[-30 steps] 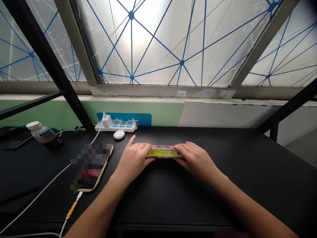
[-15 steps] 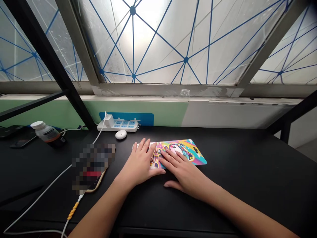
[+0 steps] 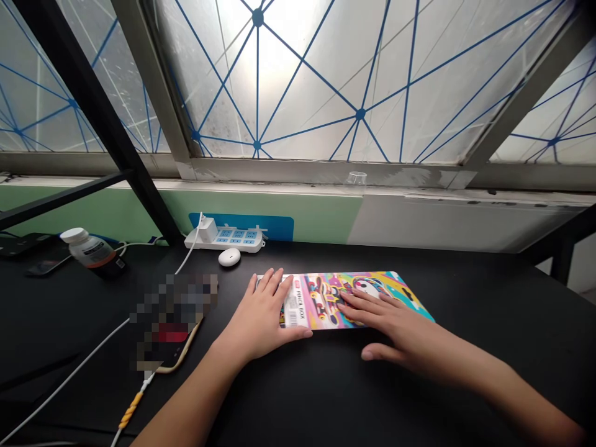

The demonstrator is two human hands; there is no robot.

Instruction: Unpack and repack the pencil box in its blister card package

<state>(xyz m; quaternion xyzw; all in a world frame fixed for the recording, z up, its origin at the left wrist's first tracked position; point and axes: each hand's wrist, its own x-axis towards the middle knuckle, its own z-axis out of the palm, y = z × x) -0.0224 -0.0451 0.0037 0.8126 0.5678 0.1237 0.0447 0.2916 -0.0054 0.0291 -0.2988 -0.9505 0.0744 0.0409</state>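
A flat, brightly coloured pencil box package [image 3: 321, 304] lies on the black table in front of me, printed with cartoon figures and a white strip reading "PENCIL BOX". My left hand [image 3: 263, 313] rests over its left end, fingers outstretched and covering that corner. My right hand [image 3: 391, 320] lies flat over the right part, fingertips on the cartoon print and thumb spread off the near edge. Both hands are open, palms down, gripping nothing. Part of the print under the fingers is hidden.
A phone [image 3: 179, 338], partly blurred out, lies left of my left hand with a charging cable [image 3: 130, 410]. Behind are a white earbud case [image 3: 230, 257] and a power strip [image 3: 233, 239]. A bottle [image 3: 90, 251] stands at the left. A black metal frame [image 3: 107, 118] slants up there.
My right hand has slid to the right, away from my left hand. More of the package, including the white label strip, now shows between them. The view has shifted slightly.
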